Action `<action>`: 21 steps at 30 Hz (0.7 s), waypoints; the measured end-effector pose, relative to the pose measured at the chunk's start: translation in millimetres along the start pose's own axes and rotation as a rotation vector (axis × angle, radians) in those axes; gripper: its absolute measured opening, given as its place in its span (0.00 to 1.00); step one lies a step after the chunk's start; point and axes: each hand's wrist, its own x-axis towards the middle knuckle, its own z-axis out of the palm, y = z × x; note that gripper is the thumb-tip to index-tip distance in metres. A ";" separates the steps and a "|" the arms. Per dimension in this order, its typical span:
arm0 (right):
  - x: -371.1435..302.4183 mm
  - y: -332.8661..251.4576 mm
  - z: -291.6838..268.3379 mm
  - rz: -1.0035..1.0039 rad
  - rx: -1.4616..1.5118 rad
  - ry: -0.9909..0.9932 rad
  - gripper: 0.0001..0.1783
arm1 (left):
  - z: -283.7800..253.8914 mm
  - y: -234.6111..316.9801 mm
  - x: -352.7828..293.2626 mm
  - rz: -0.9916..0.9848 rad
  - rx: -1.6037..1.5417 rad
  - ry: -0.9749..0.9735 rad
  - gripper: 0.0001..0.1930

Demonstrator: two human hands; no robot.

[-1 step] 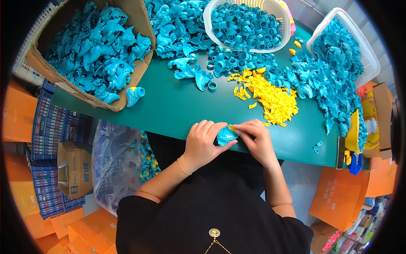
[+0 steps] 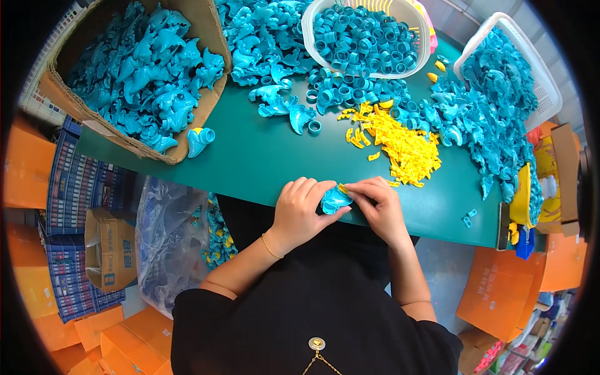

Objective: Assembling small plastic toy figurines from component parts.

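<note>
At the table's near edge, my left hand (image 2: 302,209) has its thumb and fingers closed around a curved blue plastic shell piece (image 2: 335,199). A small yellow plastic piece (image 2: 342,188) sits at the shell's upper edge. My right hand (image 2: 379,205) pinches there from the other side, its thumb and forefinger pressed together at the yellow piece. The fingertips partly hide where the two parts meet. Beyond my hands lies a pile of small yellow plastic pieces (image 2: 409,150) on the green table (image 2: 250,169).
A cardboard box (image 2: 215,103) of blue shells stands at the left. A white basket (image 2: 306,37) of blue rings is at the back, and another white basket (image 2: 462,59) spills blue parts at the right. One assembled blue piece (image 2: 200,141) lies beside the box. A clear plastic bag (image 2: 165,244) hangs lower left.
</note>
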 end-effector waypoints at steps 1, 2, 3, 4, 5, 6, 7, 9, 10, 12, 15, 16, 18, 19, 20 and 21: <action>-0.3 0.0 1.4 0.020 0.013 0.029 0.10 | 0.2 -0.2 -0.4 0.000 0.001 0.002 0.25; -0.3 -0.3 1.8 0.018 0.012 0.029 0.10 | 1.2 -0.5 -1.0 -0.001 -0.002 0.003 0.25; -0.4 -0.6 2.1 0.009 0.014 0.035 0.10 | 1.4 -0.6 -1.4 -0.001 -0.005 0.004 0.25; -1.1 -0.6 2.4 0.003 0.015 0.042 0.10 | 1.1 -0.6 -1.5 0.000 -0.006 0.004 0.25; -2.0 -0.7 2.9 0.003 0.015 0.043 0.10 | 0.6 -0.4 -1.7 -0.001 -0.002 0.005 0.25; -3.1 -0.9 3.7 0.012 0.022 0.048 0.10 | 0.1 -0.3 -1.9 -0.002 0.002 0.006 0.25; -3.5 -1.0 4.2 0.020 0.029 0.052 0.10 | -0.5 0.0 -1.6 -0.002 0.002 0.007 0.25; -4.6 -2.0 6.1 0.028 0.049 0.074 0.10 | -1.7 0.5 -1.7 -0.012 0.000 -0.012 0.25; -4.3 -2.1 6.8 0.036 0.069 0.097 0.10 | -1.8 0.3 -1.4 -0.015 0.001 -0.013 0.25; -3.3 1.2 10.3 0.049 0.102 0.097 0.09 | -2.0 -0.8 -1.7 -0.011 0.007 0.009 0.25; -6.9 -0.5 5.2 0.043 0.070 0.110 0.09 | -1.7 2.6 1.9 0.008 -0.009 0.014 0.25; -6.1 0.4 5.3 0.023 0.033 0.094 0.09 | -1.0 1.9 2.2 0.006 -0.008 0.012 0.25; -4.6 -1.2 5.3 -0.002 0.002 0.088 0.12 | 1.1 1.0 3.0 0.008 -0.015 0.023 0.25; -4.4 -2.6 4.9 -0.027 -0.029 0.082 0.16 | 1.6 0.8 2.7 0.008 -0.014 0.021 0.25; -3.5 -4.6 2.0 -0.026 -0.028 0.083 0.16 | 2.0 0.8 2.6 0.007 -0.015 0.019 0.25; -1.9 -7.4 -2.9 -0.085 -0.119 0.024 0.16 | 2.5 0.8 2.9 0.007 -0.017 0.018 0.25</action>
